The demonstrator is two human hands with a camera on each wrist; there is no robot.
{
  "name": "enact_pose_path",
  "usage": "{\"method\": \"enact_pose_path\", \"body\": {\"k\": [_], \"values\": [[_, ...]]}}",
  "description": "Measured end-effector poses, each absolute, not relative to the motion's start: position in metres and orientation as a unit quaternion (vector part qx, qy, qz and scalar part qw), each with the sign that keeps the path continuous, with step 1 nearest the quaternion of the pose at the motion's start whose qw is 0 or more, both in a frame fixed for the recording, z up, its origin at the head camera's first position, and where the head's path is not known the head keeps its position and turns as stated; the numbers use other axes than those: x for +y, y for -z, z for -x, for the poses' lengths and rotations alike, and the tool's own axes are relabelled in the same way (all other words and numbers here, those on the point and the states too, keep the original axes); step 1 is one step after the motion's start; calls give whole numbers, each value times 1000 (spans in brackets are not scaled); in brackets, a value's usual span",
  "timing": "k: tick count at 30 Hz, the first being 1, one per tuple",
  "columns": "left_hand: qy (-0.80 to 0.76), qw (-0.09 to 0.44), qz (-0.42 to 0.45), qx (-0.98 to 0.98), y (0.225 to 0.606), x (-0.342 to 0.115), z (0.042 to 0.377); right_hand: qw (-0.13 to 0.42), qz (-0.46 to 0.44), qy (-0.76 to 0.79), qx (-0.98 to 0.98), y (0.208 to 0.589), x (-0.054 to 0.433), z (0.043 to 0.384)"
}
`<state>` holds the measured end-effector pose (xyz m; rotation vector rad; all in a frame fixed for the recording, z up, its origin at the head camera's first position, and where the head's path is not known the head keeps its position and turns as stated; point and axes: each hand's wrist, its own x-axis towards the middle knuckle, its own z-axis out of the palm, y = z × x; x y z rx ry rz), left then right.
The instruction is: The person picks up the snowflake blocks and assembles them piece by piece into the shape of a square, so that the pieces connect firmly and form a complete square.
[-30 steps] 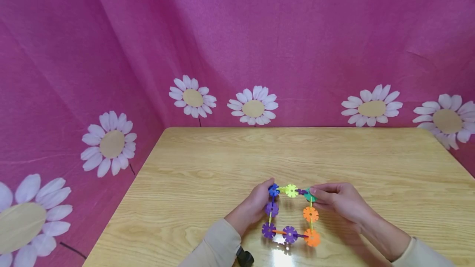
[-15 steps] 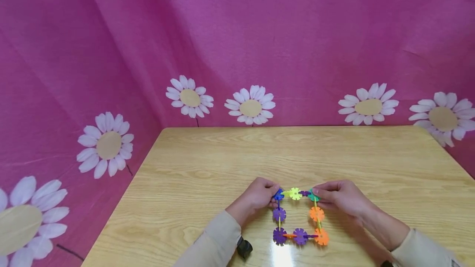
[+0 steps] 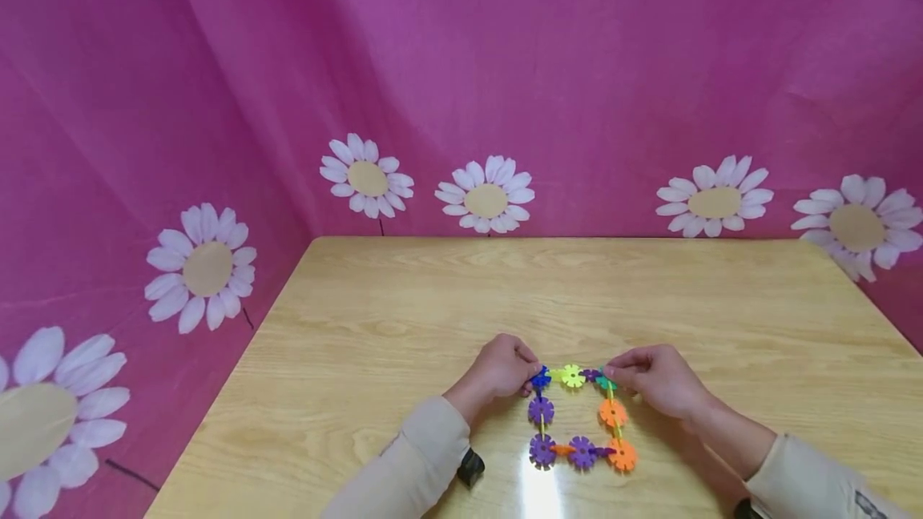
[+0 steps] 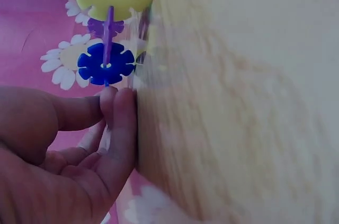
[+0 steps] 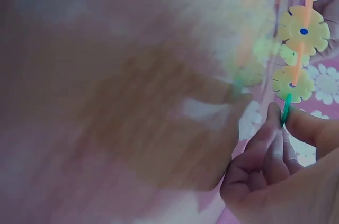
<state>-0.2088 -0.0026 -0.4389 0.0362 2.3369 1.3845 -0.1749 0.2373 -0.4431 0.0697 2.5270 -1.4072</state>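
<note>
Slotted, flower-shaped plastic discs are joined edge to edge in a square frame, lying low over the wooden table in the head view. At its far-left corner, my left hand (image 3: pixel 502 367) pinches a blue disc (image 4: pixel 106 64). My right hand (image 3: pixel 662 379) grips a green disc (image 5: pixel 286 109), edge-on between thumb and fingers, at the far-right corner. A yellow-green disc (image 3: pixel 573 376) is between them on the far side. Purple discs (image 3: pixel 542 451) form the left and near sides, and orange discs (image 3: pixel 622 455) the right side. Whether the near side touches the table cannot be told.
The wooden table (image 3: pixel 433 295) extends to a pink curtain (image 3: pixel 562 86) printed with white daisies at its back and left. A black device (image 3: pixel 471 468) shows under the left sleeve. Light reflects off the tabletop near the frame.
The disc square has shifted slightly right and lower toward the table. My left hand has moved from alongside the blue corner to pinching it with the fingertips. My right hand keeps its grip.
</note>
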Motion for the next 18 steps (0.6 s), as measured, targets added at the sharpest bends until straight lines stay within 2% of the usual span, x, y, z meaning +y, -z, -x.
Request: {"method": "enact_pose_path", "body": {"k": [7, 13, 18], "values": [[-396, 198, -91, 892, 431, 4, 214, 75, 2, 367, 927, 431, 242, 168], [-227, 134, -180, 948, 416, -11, 221, -18, 70, 262, 962, 422, 246, 168], [-109, 121, -207, 965, 414, -29, 219, -44, 132, 205, 969, 415, 251, 168]]}}
